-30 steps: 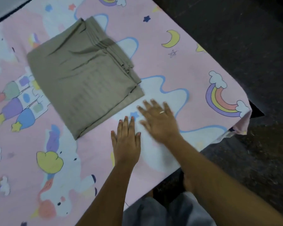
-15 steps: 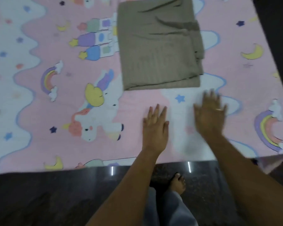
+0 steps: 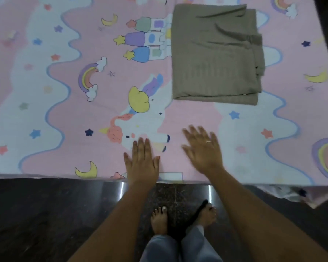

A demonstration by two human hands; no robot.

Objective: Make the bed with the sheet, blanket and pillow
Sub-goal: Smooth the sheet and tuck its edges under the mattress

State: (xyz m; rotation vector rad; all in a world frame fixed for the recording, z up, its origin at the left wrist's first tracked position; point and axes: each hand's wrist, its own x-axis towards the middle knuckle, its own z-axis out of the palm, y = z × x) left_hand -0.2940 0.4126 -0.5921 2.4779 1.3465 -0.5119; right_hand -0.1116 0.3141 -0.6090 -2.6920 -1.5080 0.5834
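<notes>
Pink printed sheet [image 3: 64, 129] is seen spread flat over the bed, its near edge lying straight along the bedside above the dark floor [image 3: 36, 214]; at the right corner a flap of it [image 3: 318, 195] hangs loose and untucked. The left hand [image 3: 142, 161] is laid palm down on the sheet just inside that near edge, fingers straight and held together, nothing gripped. The placement is judged to serve as an anchor, so that the cloth is kept from sliding while it is smoothed. The right hand [image 3: 204, 150] is held flat beside it, a little apart, fingers straight and spread, a ring [image 3: 208, 141] on one finger. It is blurred, so contact with the cloth cannot be confirmed, and a smoothing sweep is presumed. The folded taupe blanket [image 3: 216, 59] is set on the sheet beyond the right hand, near but clear of both hands. It is probably parked there within reach until the sheet is done. No pillow is in view. Bare feet [image 3: 159, 220] are planted close against the bedside. The sheet stage is judged nearly finished, with the blanket not yet unfolded.
</notes>
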